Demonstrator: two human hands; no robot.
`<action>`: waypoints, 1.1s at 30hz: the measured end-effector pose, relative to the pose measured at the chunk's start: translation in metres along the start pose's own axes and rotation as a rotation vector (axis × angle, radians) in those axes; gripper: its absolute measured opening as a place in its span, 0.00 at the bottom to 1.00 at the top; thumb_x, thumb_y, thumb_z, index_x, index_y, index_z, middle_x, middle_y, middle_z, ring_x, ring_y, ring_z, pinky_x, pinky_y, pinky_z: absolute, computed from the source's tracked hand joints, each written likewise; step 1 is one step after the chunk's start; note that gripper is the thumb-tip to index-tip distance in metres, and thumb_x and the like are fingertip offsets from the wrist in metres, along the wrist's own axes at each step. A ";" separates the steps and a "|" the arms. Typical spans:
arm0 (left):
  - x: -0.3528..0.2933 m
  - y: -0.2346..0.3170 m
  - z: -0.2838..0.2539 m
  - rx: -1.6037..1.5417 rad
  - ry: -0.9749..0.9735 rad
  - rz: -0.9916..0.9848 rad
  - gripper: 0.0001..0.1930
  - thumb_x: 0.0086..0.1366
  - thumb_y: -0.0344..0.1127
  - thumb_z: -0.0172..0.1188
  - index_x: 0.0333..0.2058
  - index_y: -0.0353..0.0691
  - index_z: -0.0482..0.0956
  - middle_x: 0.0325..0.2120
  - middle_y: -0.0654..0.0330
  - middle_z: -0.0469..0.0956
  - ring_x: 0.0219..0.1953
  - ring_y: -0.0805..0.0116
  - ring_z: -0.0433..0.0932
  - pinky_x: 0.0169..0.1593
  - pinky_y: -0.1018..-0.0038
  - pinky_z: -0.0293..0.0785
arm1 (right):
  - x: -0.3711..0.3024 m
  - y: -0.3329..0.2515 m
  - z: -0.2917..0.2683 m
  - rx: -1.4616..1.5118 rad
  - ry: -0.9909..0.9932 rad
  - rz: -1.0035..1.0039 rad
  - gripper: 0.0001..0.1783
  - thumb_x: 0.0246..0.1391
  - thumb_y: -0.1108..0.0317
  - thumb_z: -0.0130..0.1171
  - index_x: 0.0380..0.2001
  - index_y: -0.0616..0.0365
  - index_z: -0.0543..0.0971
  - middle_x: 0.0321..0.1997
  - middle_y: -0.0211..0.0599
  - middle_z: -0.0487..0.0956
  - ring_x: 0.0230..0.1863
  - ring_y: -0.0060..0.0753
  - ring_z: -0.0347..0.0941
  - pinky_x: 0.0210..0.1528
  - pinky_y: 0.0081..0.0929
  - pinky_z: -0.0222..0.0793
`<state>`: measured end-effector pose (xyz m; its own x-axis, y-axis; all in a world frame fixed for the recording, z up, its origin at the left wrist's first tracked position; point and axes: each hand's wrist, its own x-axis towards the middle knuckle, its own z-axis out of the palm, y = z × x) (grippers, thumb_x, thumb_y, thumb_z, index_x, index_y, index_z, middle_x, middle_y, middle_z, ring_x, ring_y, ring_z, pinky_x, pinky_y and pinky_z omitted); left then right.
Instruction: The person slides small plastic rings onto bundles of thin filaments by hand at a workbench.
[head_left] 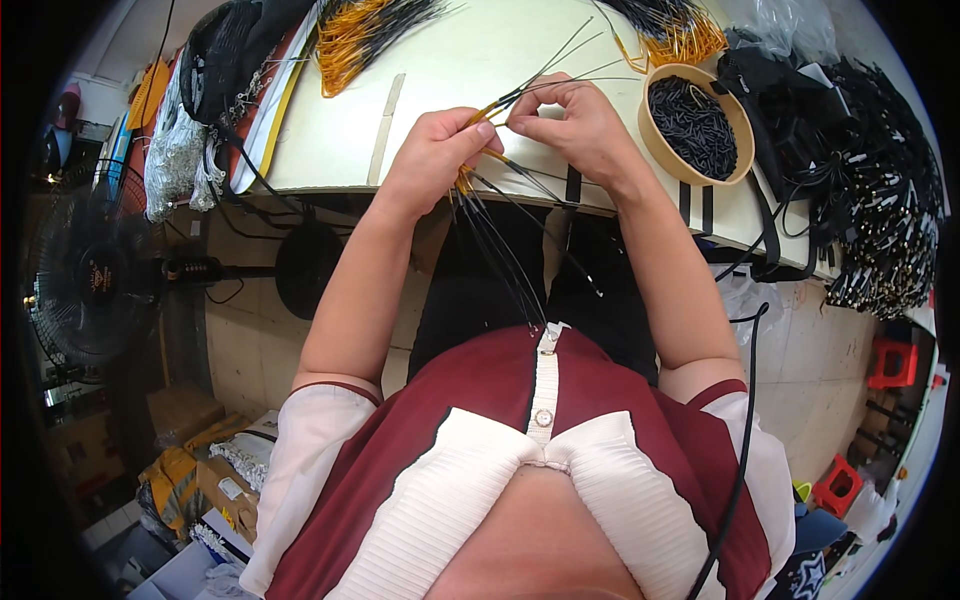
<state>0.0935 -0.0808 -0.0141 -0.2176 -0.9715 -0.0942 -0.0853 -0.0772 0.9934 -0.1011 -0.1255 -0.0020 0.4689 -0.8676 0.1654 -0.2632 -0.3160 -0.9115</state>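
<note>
Above the table's near edge, my left hand (440, 155) is closed around a bundle of thin black wires (508, 262) with orange-yellow sections. Some wires hang down toward my lap; others fan out up and to the right. My right hand (572, 125) is beside it, thumb and forefinger pinched at what looks like one strand from the bundle. The exact spot between those fingertips is too small to make out. Right of my right hand stands a tan round bowl (744, 165) holding many short black tube pieces (692, 125).
More black-and-orange wire bundles (350, 45) (682, 38) lie at the table's far side. Black cables with metal ends (870, 190) heap at the right. White wire bundles (175, 150) hang at the left, near a black fan (100, 270). Red stools (838, 485) stand on the floor.
</note>
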 end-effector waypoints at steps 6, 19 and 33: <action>0.002 -0.004 -0.003 0.008 -0.005 0.010 0.12 0.66 0.36 0.52 0.30 0.35 0.81 0.17 0.72 0.66 0.20 0.83 0.59 0.24 0.83 0.55 | 0.000 0.002 0.004 -0.018 0.050 -0.057 0.09 0.44 0.67 0.62 0.24 0.63 0.81 0.30 0.32 0.78 0.43 0.28 0.69 0.52 0.27 0.62; 0.005 -0.003 -0.003 -0.074 0.024 -0.041 0.11 0.66 0.37 0.54 0.33 0.35 0.80 0.18 0.71 0.67 0.21 0.83 0.62 0.25 0.83 0.57 | -0.028 -0.011 0.006 -0.377 0.174 -0.187 0.06 0.45 0.68 0.63 0.28 0.58 0.82 0.30 0.33 0.78 0.38 0.36 0.69 0.42 0.30 0.66; 0.008 0.002 -0.007 -0.017 -0.042 -0.093 0.11 0.64 0.37 0.57 0.31 0.35 0.81 0.17 0.71 0.68 0.21 0.82 0.62 0.25 0.82 0.57 | -0.007 -0.002 -0.008 -0.462 0.268 -0.322 0.08 0.42 0.67 0.65 0.29 0.54 0.85 0.34 0.29 0.81 0.41 0.31 0.69 0.45 0.29 0.63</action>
<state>0.0986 -0.0907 -0.0125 -0.2503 -0.9497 -0.1881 -0.0909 -0.1704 0.9812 -0.1111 -0.1218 0.0014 0.3729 -0.7487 0.5481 -0.5095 -0.6589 -0.5534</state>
